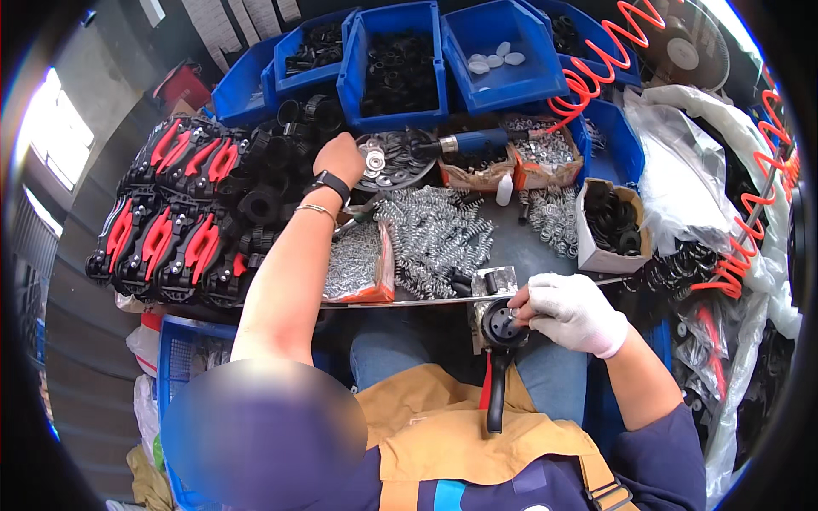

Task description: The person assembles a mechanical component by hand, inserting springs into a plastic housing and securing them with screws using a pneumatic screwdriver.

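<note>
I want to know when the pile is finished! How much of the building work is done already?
Done: many black-and-red finished pieces lie stacked on the left. In hand: the right hand, in a white glove, holds a black round part with a handle at the table edge, while the left hand reaches into the dish of metal washers. Left: heaps of springs and bins of black parts remain.

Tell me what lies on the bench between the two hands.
In the head view, a heap of silver coil springs lies between the left hand and the gloved right hand.
</note>
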`<state>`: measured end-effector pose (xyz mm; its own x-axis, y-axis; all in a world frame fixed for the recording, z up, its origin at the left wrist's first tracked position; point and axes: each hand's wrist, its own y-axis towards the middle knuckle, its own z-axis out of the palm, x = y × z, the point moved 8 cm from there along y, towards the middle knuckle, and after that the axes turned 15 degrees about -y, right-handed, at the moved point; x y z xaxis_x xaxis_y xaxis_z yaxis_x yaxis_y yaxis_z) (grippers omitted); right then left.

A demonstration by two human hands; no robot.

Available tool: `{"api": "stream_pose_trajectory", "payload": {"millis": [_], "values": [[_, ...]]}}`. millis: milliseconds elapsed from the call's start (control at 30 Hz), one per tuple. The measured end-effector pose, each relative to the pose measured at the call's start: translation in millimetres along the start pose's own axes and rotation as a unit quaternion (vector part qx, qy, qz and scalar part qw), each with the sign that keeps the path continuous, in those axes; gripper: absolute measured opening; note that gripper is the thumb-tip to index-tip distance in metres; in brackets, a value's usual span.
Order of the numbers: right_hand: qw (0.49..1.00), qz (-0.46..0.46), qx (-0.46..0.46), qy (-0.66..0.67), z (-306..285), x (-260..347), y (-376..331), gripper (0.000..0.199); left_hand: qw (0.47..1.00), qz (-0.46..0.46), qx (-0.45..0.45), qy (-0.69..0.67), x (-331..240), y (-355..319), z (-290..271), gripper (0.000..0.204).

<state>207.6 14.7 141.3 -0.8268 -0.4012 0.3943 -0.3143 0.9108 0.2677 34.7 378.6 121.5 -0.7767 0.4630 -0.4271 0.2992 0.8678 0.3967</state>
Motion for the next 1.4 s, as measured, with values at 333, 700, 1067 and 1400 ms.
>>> {"api": "stream_pose_trajectory", "payload": {"millis": [333, 700, 1067, 1400], "values": [[0.995, 0.045, -0.046, 0.074, 1, -11, -10, 0.018, 0.908, -0.186, 0.069, -0.368, 23, -1, 31, 0.028], [0.992, 0.024, 0.007, -0.122, -5, 17, 1, 0.013, 0.963, -0.087, -0.068, -0.247, 20, 11, 9, 0.027], [0.973, 0.069, -0.200, 0.096, 5, -10, -26, 0.077, 0.782, -0.080, 0.092, -0.612, -87, -119, -32, 0.014], [0.904, 0.117, -0.374, 0.173, 1, -9, -32, 0.069, 0.490, -0.314, 0.229, -0.780, -130, -334, 54, 0.019]]}}
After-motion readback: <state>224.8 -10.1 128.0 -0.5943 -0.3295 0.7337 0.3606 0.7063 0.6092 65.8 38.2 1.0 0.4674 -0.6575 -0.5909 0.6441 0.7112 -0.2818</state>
